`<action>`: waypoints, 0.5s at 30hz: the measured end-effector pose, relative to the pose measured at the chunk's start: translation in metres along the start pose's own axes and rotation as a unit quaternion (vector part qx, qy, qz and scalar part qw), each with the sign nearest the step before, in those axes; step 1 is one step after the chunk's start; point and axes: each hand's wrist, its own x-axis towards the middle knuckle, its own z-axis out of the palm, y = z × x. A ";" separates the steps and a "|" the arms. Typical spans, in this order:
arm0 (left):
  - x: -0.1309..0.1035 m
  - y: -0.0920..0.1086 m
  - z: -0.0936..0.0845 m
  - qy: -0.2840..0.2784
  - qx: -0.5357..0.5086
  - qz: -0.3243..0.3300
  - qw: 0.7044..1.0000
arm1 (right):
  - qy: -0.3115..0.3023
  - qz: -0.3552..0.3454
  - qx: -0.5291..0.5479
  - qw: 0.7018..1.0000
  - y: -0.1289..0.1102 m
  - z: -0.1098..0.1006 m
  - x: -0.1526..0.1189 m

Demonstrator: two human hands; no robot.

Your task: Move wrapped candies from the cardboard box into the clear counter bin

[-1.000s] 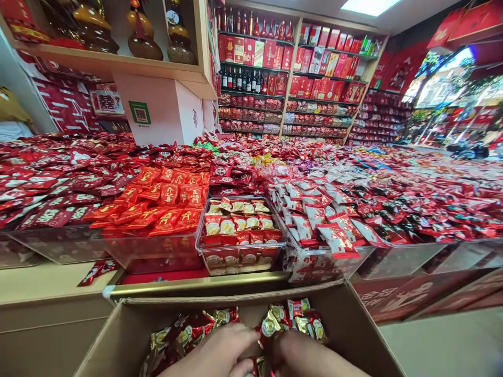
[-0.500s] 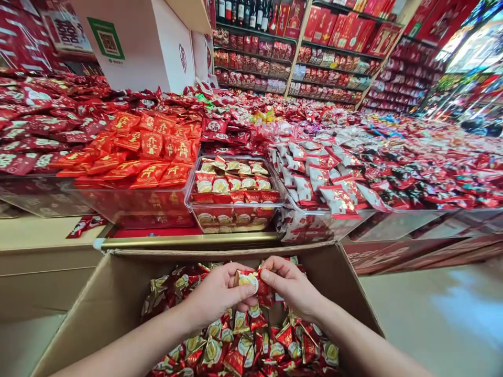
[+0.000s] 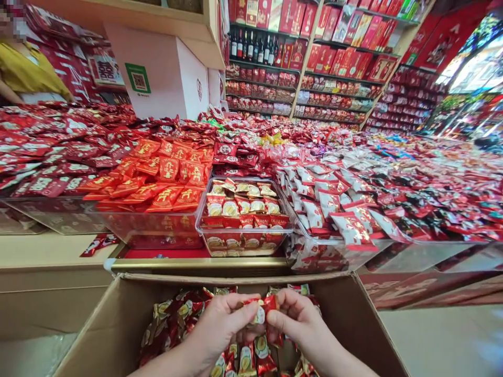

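Note:
Over an open cardboard box (image 3: 98, 319), my left hand (image 3: 230, 322) and my right hand (image 3: 296, 319) pinch a small red durian candy packet (image 3: 260, 314) between them, one at each end. Many loose red and gold durian packets (image 3: 247, 360) lie in the box below, partly hidden by my hands and forearms. Just beyond the box, a clear plastic bin (image 3: 245, 230) holds similar packets stacked in neat rows.
Bins of orange-red packets (image 3: 168, 170) and white-red packets (image 3: 314, 212) flank the clear bin. A gold-edged ledge (image 3: 204, 265) runs behind the box. A person in a yellow top (image 3: 29, 70) is at the far left. Shelves (image 3: 310, 52) stand behind.
The view has tilted up, so the display and box sit lower in the picture and a person appears at the left. Both hands still hold the packet, now turned slightly.

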 end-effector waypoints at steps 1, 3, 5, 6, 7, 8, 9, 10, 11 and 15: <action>-0.001 0.002 0.000 -0.014 0.024 0.005 1.000 | -0.005 -0.003 -0.013 1.000 0.000 -0.001 0.000; -0.005 0.008 0.001 -0.041 0.083 0.014 0.996 | -0.009 -0.018 -0.047 0.999 0.000 -0.003 -0.001; -0.007 0.012 0.002 -0.045 0.101 0.018 0.994 | 0.004 -0.041 -0.105 0.994 -0.002 -0.005 -0.003; -0.008 0.013 0.002 -0.037 0.089 0.022 0.995 | 0.027 -0.068 -0.148 0.986 -0.004 -0.005 -0.005; -0.007 0.013 0.002 -0.028 0.067 0.027 0.997 | 0.063 -0.114 -0.200 0.971 -0.006 -0.005 -0.006; -0.007 0.012 0.002 -0.021 0.038 0.033 0.999 | 0.102 -0.177 -0.259 0.944 -0.009 -0.004 -0.008; -0.006 0.011 0.003 -0.013 0.009 0.038 0.999 | 0.135 -0.248 -0.317 0.905 -0.011 -0.002 -0.010; -0.006 0.009 0.003 -0.007 -0.018 0.043 0.999 | 0.152 -0.316 -0.369 0.861 -0.012 0.001 -0.011; -0.005 0.007 0.004 -0.001 -0.045 0.047 0.998 | 0.152 -0.369 -0.414 0.818 -0.013 0.005 -0.011; -0.009 0.005 0.008 -0.007 -0.123 0.037 0.992 | 0.112 -0.444 -0.572 0.680 -0.014 0.020 -0.009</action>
